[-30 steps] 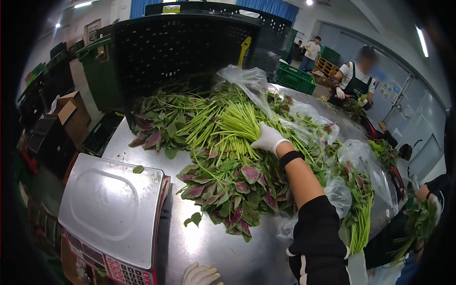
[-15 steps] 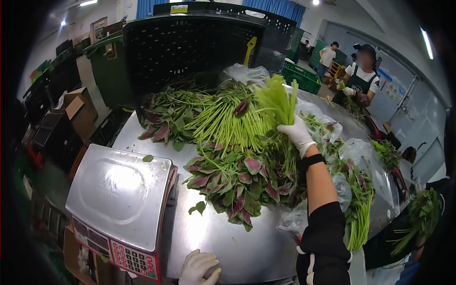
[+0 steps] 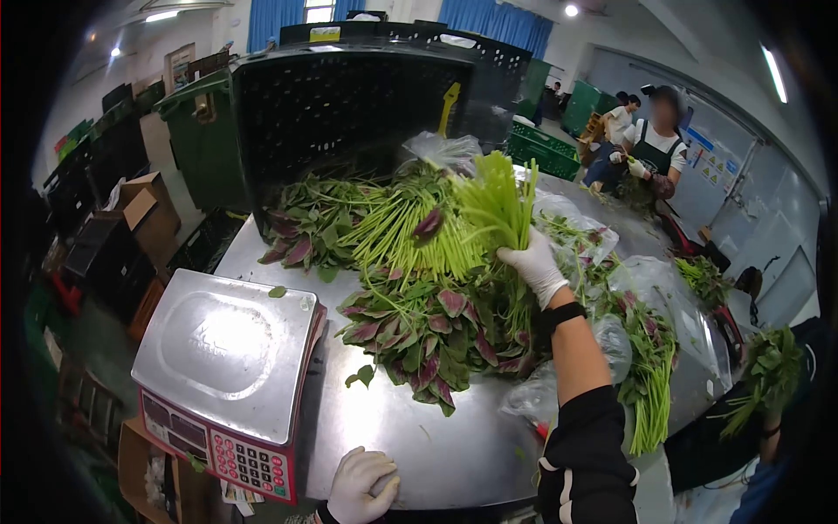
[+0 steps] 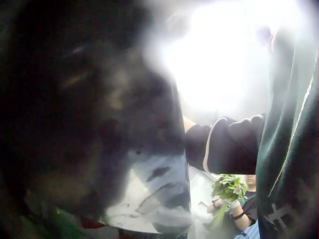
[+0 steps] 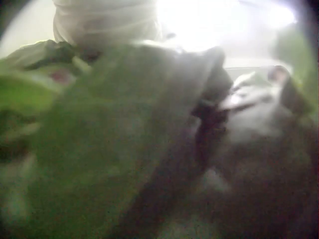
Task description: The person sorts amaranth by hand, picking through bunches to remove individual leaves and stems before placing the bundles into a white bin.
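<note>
My right hand (image 3: 534, 266), in a white glove, grips a bunch of red-and-green amaranth (image 3: 499, 196) by its stems. The pale cut ends point up, and the leaves hang below the fist. In the right wrist view, blurred leaves (image 5: 109, 129) fill most of the picture beneath the glove (image 5: 104, 22). Under and beside this bunch lies a heap of amaranth (image 3: 419, 336), its stems toward the middle and purple-green leaves toward the front. My gloved left hand (image 3: 362, 485) rests at the table's front edge, fingers loosely curled and holding nothing.
A scale (image 3: 231, 349) stands left on the metal table (image 3: 393, 437). Behind the heap rises a black perforated crate (image 3: 349, 113). Clear plastic bags (image 3: 655, 288) and another amaranth bunch (image 3: 650, 393) lie right. A person (image 3: 659, 148) works across the table; another holds greens (image 4: 229, 191).
My right hand has drawn a bunch out of the heap and raised it with the stem ends up, then moved slightly left. More of the left hand shows at the front edge.
</note>
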`<state>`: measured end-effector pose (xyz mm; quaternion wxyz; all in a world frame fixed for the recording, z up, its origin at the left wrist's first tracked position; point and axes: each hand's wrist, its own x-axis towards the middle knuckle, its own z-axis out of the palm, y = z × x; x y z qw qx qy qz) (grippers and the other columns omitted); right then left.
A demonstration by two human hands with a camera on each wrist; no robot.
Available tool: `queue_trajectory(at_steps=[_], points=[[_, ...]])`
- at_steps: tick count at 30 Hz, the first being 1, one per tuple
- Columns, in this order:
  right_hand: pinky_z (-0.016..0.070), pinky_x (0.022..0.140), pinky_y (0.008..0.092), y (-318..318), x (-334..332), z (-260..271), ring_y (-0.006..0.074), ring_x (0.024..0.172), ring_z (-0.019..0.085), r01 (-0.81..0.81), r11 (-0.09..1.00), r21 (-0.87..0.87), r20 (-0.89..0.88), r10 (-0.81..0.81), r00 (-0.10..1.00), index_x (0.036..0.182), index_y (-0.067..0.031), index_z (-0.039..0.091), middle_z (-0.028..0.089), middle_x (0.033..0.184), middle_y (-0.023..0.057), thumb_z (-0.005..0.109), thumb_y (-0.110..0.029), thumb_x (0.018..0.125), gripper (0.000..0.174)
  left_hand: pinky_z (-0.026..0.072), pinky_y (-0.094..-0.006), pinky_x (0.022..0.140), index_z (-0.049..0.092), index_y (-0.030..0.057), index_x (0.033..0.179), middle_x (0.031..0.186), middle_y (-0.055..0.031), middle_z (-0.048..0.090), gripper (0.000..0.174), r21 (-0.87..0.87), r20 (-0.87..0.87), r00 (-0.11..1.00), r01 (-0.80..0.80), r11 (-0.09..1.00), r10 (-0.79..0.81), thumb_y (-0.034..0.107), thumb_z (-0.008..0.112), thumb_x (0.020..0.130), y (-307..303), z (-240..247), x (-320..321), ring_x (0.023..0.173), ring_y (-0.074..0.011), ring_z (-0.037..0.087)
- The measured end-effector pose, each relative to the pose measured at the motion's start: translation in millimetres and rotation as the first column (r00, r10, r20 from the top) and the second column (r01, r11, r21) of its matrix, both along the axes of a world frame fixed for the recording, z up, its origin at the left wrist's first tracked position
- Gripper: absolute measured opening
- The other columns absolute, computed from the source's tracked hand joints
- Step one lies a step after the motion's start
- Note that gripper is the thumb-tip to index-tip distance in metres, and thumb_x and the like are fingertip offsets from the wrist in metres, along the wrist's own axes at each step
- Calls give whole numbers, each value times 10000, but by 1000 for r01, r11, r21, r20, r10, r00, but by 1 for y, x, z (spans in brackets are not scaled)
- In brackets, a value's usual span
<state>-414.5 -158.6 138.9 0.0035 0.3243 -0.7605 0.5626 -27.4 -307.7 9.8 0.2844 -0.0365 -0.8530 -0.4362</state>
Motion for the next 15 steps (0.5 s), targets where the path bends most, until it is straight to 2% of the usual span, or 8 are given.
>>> queue_trajectory(at_steps=[6, 7, 10, 11, 12, 13, 14, 15], points=[[456, 819, 283, 13, 38, -7, 160, 910, 588, 18, 999, -51, -142, -25, 990, 1099, 17, 531, 627, 999, 94, 628, -40, 709, 407, 450, -411, 857, 635, 30, 937, 936, -159, 635, 214, 25, 47, 999, -6, 1000, 5, 63, 673, 729, 3, -6, 4, 878, -321, 596], [458, 818, 285, 16, 48, -7, 164, 911, 592, 18, 999, -45, -156, -24, 987, 1099, 15, 532, 630, 998, 100, 626, -41, 712, 402, 456, -389, 767, 616, 20, 864, 834, -118, 622, 209, 0, 7, 995, 97, 995, -97, 74, 679, 672, -6, -12, -6, 816, -290, 595], [478, 787, 300, 21, 88, -4, 177, 862, 617, -8, 994, -107, -242, -19, 970, 1080, -10, 558, 646, 969, 101, 681, -90, 731, 379, 455, -387, 763, 616, 24, 833, 810, -113, 637, 198, 30, 6, 997, 71, 997, -72, 96, 689, 663, -4, -9, -6, 756, -293, 605], [484, 772, 307, 25, 100, -5, 195, 852, 624, -2, 998, -70, -307, -20, 951, 1068, -14, 565, 647, 957, 109, 700, -95, 723, 380, 463, -361, 779, 620, 0, 863, 833, -114, 644, 176, 51, 91, 990, 100, 994, -105, 98, 667, 724, -5, -6, -4, 785, -256, 617], [490, 757, 314, 29, 111, -7, 212, 842, 630, 6, 999, -32, -370, -18, 929, 1057, -19, 573, 648, 945, 117, 719, -100, 714, 381, 465, -354, 790, 618, -12, 881, 847, -117, 645, 168, 336, 167, 982, 27, 942, -88, 101, 640, 758, 0, -3, -4, 796, -250, 619], [497, 728, 321, 32, 112, -18, 268, 827, 630, 13, 1000, -20, -491, -21, 871, 1022, -21, 587, 637, 915, 136, 740, -98, 691, 373, 468, -347, 801, 616, -24, 898, 860, -120, 645, 167, 583, 243, 965, -68, 809, -94, 105, 614, 793, 9, 0, -5, 806, -244, 621], [493, 720, 337, 33, 132, -11, 305, 809, 615, -39, 998, -44, -534, 10, 846, 993, -21, 594, 623, 879, 134, 740, -77, 664, 364, 471, -340, 812, 614, -36, 916, 874, -123, 645, 172, 772, 312, 942, -175, 611, -126, 109, 588, 827, 15, 3, -7, 817, -238, 623], [481, 710, 328, 37, 144, -13, 285, 775, 598, -73, 996, -43, -560, 37, 828, 977, -26, 593, 606, 848, 109, 724, -58, 662, 342, 476, -344, 836, 583, -66, 1007, 961, -148, 623, 283, 892, 219, 957, -117, 436, -192, 180, 482, 913, 15, 10, -14, 905, -239, 604]])
